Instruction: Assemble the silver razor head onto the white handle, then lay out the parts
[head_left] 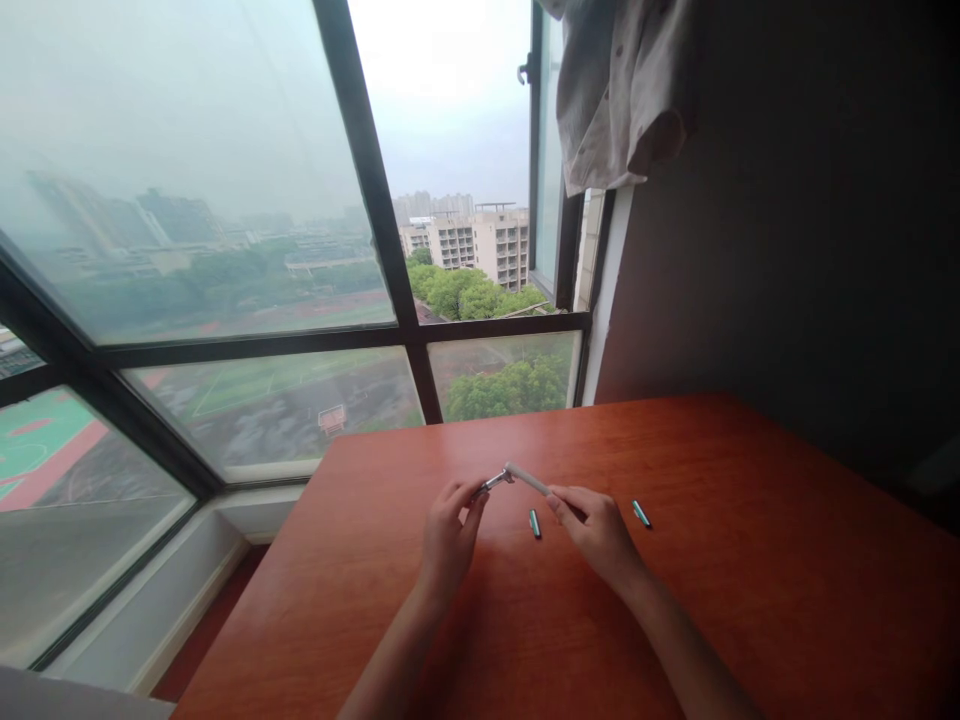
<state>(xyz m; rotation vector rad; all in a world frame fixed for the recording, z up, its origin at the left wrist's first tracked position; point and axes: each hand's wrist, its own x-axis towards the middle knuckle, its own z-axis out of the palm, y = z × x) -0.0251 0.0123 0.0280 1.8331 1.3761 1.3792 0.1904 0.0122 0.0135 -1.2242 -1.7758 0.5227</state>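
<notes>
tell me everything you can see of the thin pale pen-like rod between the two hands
The thin pale pen-like rod is held over the reddish-brown wooden table. Its shiny metal end is pinched by the left hand, its whitish barrel by the right hand; the two parts meet at an angle.

The greenish piece (pixel 535 523) just left of the right hand (pixel 596 528) and another piece (pixel 641 514) just right are too small to identify. That hand hides the white rod's (pixel 527 480) near end.

Slim white pen (pixel 529 481), silver end leftward, held tilted.
</notes>
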